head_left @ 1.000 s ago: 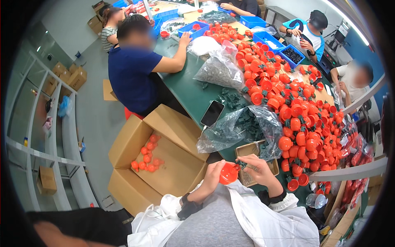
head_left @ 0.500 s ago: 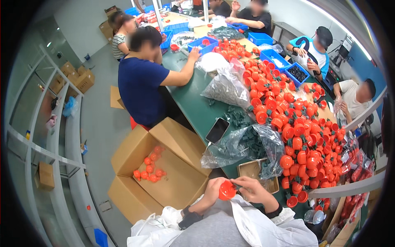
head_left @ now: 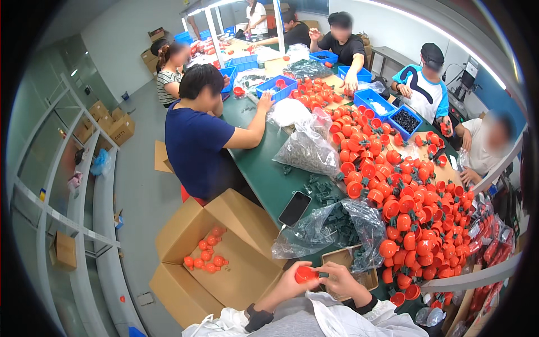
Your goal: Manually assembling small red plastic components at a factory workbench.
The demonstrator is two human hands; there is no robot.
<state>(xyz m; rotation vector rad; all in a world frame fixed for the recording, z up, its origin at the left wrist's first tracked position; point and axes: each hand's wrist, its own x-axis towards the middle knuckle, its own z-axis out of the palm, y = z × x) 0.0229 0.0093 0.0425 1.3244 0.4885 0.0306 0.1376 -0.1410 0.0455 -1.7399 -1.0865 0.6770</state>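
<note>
My left hand (head_left: pixel 289 283) is wrapped round a small red plastic cup (head_left: pixel 306 274) in front of my body. From the other side, the fingertips of my right hand (head_left: pixel 338 279) pinch the cup's right side; whether a small clip sits between them is hidden. Just beyond my hands lies a clear plastic bag (head_left: pixel 368 224) with dark green plastic clips (head_left: pixel 339 224) in and around it. To the right spreads a big heap of similar red cups (head_left: pixel 415 224), many with a dark green clip attached. Beside my right hand is a shallow tan tray (head_left: pixel 368 279).
An open cardboard box (head_left: pixel 247 281) at my left holds several red cups (head_left: pixel 209 250). A phone (head_left: pixel 295 209) with a cable lies on the green table (head_left: pixel 252 163). Blue bins (head_left: pixel 405 120) stand farther off. A white metal bar (head_left: pixel 471 278) crosses at right. Co-workers sit around the table.
The cup has turned in my hands and moved slightly lower; the dark piece at its right side no longer shows. The view has shifted a little. A far co-worker's arm now reaches to the table.
</note>
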